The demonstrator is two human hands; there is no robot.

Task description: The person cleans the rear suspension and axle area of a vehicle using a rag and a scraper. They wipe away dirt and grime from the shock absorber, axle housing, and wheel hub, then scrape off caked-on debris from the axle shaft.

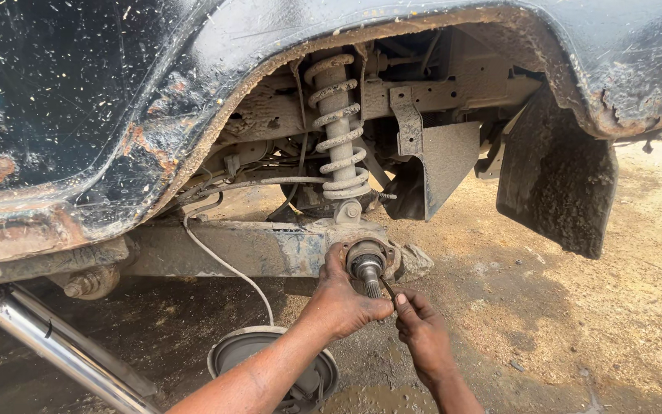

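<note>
Nearest the camera, a round metal drum (270, 360) lies flat on the dirt ground (576, 307), partly covered by the left forearm that crosses above it. That arm reaches up and to the right, and the left hand (339, 303) wraps around the lower side of the axle stub (367, 270), fingers curled up along its left flank and thumb pressed toward the threaded tip, so the hand is closed about the stub rather than spread. The right hand (421, 333) comes up from below and sits just to the right of the left, fingers bent, pinching a thin dark pin (387, 287) that points up at the stub's tip; whether the pin touches the stub cannot be told. The stub juts toward the camera from a rusty round flange at the end of a pale, mud-streaked axle beam (239, 249). Above it stands a coil spring (339, 126) inside the wheel arch, whose rusted edge curves overhead. A mud flap (557, 180) hangs well to the right, leaving open ground between it and the hands. A white cable (220, 261) loops down left of the stub, and a shiny metal bar (63, 349) slants across the lower left corner.
</note>
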